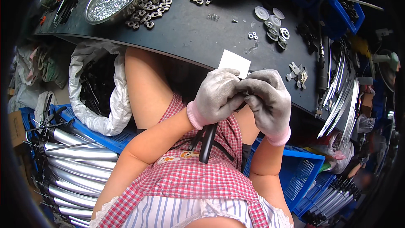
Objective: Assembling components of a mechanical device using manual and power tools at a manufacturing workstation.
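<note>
Both my hands wear grey work gloves with pink cuffs and meet close together at the table's front edge. My left hand (pixel 217 97) is closed round a part with a black tubular handle (pixel 207 144), which sticks out below the glove toward my lap. My right hand (pixel 268 101) is closed too, its thumb and fingers pinched against the left fingertips. Whatever lies in that pinch is hidden by the gloves. Just beyond the hands, a white square piece (pixel 234 62) shows at the table edge. Small metal clip-like parts (pixel 298 75) lie on the table to the right.
On the dark table (pixel 190 29) stand metal bowls of small hardware, one bowl (pixel 114 0) at left. Nearby are metal lugs (pixel 154 6), a spring (pixel 213 17) and pale plastic discs (pixel 274 23). Silver tubes (pixel 80 156) fill the left side; a blue crate (pixel 301 173) sits right.
</note>
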### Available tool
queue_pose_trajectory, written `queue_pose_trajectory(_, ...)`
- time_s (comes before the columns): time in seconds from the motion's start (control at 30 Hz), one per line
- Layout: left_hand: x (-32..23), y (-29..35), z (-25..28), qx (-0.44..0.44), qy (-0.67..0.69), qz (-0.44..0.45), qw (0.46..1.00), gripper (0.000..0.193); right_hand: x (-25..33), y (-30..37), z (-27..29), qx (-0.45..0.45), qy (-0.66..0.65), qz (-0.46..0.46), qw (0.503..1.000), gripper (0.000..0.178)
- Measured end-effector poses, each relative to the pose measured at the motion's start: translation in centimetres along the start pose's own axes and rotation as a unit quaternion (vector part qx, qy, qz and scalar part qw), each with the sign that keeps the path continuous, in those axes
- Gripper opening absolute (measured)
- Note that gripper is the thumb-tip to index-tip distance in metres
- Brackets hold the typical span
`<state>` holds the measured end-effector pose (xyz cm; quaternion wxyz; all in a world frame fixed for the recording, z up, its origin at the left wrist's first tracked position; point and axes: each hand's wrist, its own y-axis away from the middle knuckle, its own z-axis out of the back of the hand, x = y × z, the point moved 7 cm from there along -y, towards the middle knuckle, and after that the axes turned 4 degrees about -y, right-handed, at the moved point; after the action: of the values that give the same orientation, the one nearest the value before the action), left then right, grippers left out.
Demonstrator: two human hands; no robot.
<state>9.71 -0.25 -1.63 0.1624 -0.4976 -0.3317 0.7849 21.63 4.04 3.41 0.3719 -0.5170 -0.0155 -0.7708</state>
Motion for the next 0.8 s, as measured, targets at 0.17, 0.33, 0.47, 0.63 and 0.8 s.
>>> queue_pose_trajectory(0.17,0.3,0.2,-0.5,0.017,0.035,-0.004,0.999,0.019,-0.5,0.4,-0.4,0.011,-0.015,0.062,0.998,0.026)
queue_pose_trajectory(0.33,0.5,0.2,-0.6,0.021,0.032,-0.023,0.999,0.018,-1.2,-0.4,-0.8,0.032,-0.072,0.104,0.991,0.031)
queue_pose_trajectory(0.47,0.6,0.3,-0.5,0.019,0.048,-0.019,0.999,0.017,-2.0,-0.5,-1.3,0.051,-0.119,0.081,0.988,0.033)
queue_pose_trajectory(0.63,-0.1,0.0,-0.2,0.003,0.001,-0.012,1.000,0.015,-2.7,0.7,-0.8,-0.008,-0.159,-0.069,0.985,0.035)
queue_pose_trajectory(0.8,0.1,-0.1,-0.4,0.032,0.066,0.018,0.997,0.017,-1.5,0.7,-0.8,-0.015,-0.182,-0.041,0.982,0.028)
